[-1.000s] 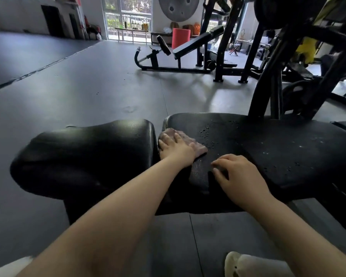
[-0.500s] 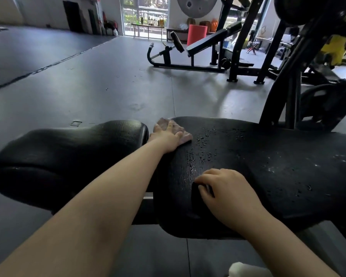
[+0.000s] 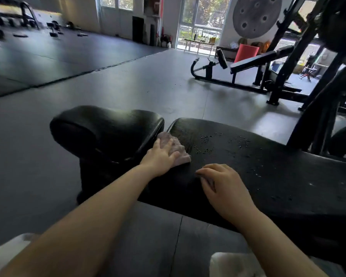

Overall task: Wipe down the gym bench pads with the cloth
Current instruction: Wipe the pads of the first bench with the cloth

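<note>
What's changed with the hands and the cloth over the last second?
The left hand pushed the cloth up the pad along the gap, then drew it back toward the near edge. The right hand stayed resting on the pad. The droplets remain unwiped.

Dim, backlit by windows (image 3: 202, 23); wide-angle edges blurred.

The smaller black padded seat pad (image 3: 108, 130) lies left of the long black padded back pad (image 3: 268, 170), a narrow gap between them. The crumpled pale pink cloth (image 3: 179, 153) sits on the long pad's left end (under the left hand (image 3: 160, 158)); the right hand (image 3: 224, 186) rests on that pad's near edge, right of the cloth.
</note>
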A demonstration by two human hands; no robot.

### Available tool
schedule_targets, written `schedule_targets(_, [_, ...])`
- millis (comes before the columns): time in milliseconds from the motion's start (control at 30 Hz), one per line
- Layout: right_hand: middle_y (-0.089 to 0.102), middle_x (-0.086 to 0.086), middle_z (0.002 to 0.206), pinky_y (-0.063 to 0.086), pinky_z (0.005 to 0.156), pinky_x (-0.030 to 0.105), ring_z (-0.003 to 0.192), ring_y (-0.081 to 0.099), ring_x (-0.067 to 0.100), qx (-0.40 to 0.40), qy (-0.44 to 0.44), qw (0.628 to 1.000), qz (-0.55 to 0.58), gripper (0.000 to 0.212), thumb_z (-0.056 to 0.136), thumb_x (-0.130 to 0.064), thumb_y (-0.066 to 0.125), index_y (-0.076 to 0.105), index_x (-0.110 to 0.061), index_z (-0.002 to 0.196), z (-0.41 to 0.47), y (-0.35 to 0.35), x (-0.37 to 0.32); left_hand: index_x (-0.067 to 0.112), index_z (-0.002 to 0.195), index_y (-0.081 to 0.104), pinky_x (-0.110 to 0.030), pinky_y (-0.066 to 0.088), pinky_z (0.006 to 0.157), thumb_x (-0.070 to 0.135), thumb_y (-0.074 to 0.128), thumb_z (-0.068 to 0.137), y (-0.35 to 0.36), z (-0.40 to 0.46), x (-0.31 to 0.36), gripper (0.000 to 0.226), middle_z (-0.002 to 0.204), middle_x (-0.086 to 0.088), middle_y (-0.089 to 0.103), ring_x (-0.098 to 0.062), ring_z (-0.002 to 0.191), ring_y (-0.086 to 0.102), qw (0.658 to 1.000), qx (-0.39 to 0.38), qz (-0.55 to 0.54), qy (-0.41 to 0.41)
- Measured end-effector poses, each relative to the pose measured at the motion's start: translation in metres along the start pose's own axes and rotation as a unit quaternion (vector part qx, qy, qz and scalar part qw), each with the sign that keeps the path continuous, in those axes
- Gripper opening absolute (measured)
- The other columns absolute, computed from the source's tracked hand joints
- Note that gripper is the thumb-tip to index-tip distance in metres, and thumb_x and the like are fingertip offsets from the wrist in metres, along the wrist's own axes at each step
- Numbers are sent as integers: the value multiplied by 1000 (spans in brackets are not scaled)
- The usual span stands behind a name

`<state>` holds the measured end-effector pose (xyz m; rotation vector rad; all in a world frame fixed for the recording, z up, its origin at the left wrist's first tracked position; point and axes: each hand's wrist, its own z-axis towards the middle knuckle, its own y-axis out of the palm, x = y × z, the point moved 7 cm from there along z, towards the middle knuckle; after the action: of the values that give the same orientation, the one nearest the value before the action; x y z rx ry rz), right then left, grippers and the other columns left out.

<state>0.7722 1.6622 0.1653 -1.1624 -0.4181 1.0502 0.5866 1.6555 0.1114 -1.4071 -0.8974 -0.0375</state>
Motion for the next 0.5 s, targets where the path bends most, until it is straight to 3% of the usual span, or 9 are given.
schedule_targets(133, [70,-5,84,50,72,38,74,65,21,36,-17,998,-39,17,79,-22,58,75,-21,84,-24,-8,0,29,149,22,-39,24,112,39,40,98,10,-56,-7,56,156,-11,11,-34,136,28,978,143,-149,-30])
schedule_targets(233, [69,-6,81,50,67,35,71,65,20,44,-23,995,-84,17,75,-26,59,74,-23,82,-34,-8,-3,20,150,19,-38,16,116,35,39,98,29,-93,9,57,155,-16,-3,-32,142,11,955,241,-172,-34])
schedule_targets(333, [69,-6,82,50,66,34,70,65,20,50,-20,992,-113,18,73,-26,60,73,-22,83,-40,-4,-5,18,150,18,-44,10,117,39,36,98,45,-102,18,58,154,-18,-13,-34,142,-2,952,251,-167,-47])
schedule_targets(500, [71,-3,91,51,71,36,80,66,22,46,1,990,-136,27,71,-25,61,74,-18,94,-46,4,-8,22,145,34,-40,24,113,36,45,96,24,-73,-4,52,154,-13,13,-29,137,25,951,235,-203,-8])
